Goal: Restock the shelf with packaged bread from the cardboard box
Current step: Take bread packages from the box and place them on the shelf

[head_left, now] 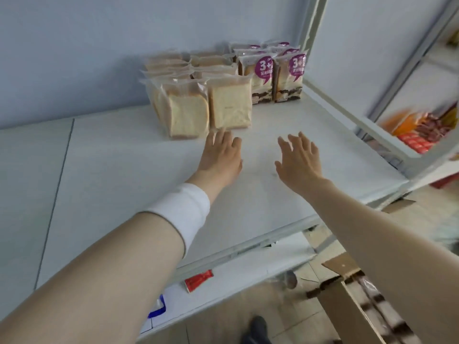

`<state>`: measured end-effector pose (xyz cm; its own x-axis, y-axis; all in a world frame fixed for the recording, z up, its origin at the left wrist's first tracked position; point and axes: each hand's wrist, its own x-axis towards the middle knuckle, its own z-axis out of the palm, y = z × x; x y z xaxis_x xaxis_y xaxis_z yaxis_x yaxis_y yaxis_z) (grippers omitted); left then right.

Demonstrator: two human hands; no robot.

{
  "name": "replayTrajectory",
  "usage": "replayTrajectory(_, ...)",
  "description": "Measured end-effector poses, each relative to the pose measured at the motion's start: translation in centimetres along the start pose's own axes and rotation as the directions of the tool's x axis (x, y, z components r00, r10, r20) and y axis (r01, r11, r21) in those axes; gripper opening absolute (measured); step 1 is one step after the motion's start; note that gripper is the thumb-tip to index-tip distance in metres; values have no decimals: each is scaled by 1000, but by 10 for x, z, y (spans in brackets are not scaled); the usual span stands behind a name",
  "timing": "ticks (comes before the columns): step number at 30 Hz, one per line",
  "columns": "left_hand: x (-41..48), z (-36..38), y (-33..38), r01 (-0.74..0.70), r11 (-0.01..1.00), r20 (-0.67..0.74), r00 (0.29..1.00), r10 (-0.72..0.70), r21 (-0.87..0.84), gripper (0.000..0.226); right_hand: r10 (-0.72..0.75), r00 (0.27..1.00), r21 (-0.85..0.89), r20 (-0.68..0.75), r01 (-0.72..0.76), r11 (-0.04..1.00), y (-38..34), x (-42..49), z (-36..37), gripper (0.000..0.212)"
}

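Observation:
Clear bags of sliced white bread [198, 105] stand in rows at the back of the white shelf [124, 155]. To their right stand bread packs with purple labels [275, 75]. My left hand [219, 155] hovers flat just in front of the front white-bread bags, fingers straight, holding nothing. A little to its right, my right hand [299, 157] is spread over the bare shelf and is empty too. The open cardboard box [357, 301] sits on the floor at the lower right, with packaged bread partly visible inside.
A white wristband [183, 212] wraps my left forearm. A grey upright post [310, 33] bounds the shelf on the right. Beyond it, a neighbouring shelf holds red and orange packets [422, 135]. A red packet [198, 280] lies on the lower shelf.

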<state>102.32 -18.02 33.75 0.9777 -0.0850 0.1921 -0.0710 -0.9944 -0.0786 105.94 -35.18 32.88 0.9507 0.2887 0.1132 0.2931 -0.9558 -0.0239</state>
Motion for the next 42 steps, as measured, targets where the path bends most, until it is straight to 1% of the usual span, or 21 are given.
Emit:
replayTrajectory(3, -8, -13, 51, -124, 992, 61, 990, 124, -12, 43, 55, 997, -49, 51, -52, 997, 35, -48, -12, 58)
replayTrajectory(5, -10, -21, 93, -234, 972, 56, 971, 234, -15, 41, 108, 992, -78, 62, -103, 992, 64, -79, -19, 56)
replayTrajectory(9, -20, -32, 197, -446, 895, 11, 895, 446, -34, 37, 251, 965, -119, 74, -242, 963, 136, -149, -28, 51)
replayTrajectory(12, -35, -32, 289, -550, 831, 3, 834, 552, -76, 33, 381, 918, -152, 108, -363, 919, 201, -213, -23, 46)
replayTrajectory(15, -61, -16, 376, -652, 754, 47, 753, 656, -84, 35, 536, 827, -172, 168, -511, 842, 263, -288, -5, 43)
replayTrajectory(18, -91, 14, 443, -726, 672, 114, 663, 740, -146, 38, 681, 696, -163, 228, -662, 731, 309, -359, 22, 41)
replayTrajectory(23, -121, 80, 513, -792, 576, 253, 526, 812, -202, 38, 779, 521, -158, 350, -786, 597, 352, -433, 77, 33)
replayTrajectory(26, -120, 119, 541, -801, 551, 336, 465, 819, -235, 44, 782, 440, -163, 442, -817, 553, 370, -449, 114, 35)
replayTrajectory(29, -110, 158, 570, -768, 566, 425, 424, 800, -298, 47, 772, 381, -115, 509, -859, 499, 387, -449, 154, 37)
replayTrajectory(31, -101, 187, 588, -736, 582, 486, 390, 782, -346, 48, 765, 321, -78, 559, -898, 434, 394, -445, 183, 40)
replayTrajectory(34, -88, 228, 609, -689, 621, 574, 354, 738, -374, 47, 738, 189, -21, 648, -964, 265, 403, -436, 222, 52)
replayTrajectory(37, -80, 275, 628, -594, 693, 653, 340, 677, -408, 48, 701, 86, 39, 708, -996, 83, 416, -423, 269, 59)
replayTrajectory(38, -78, 296, 636, -550, 721, 681, 332, 653, -422, 49, 683, 52, 58, 728, -998, 14, 423, -418, 291, 62)
replayTrajectory(40, -73, 350, 656, -448, 784, 733, 335, 592, -429, 54, 648, -30, 98, 761, -982, -160, 444, -407, 345, 68)
replayTrajectory(42, -69, 411, 682, -364, 835, 773, 346, 532, -413, 59, 621, -129, 103, 773, -940, -324, 471, -400, 407, 73)
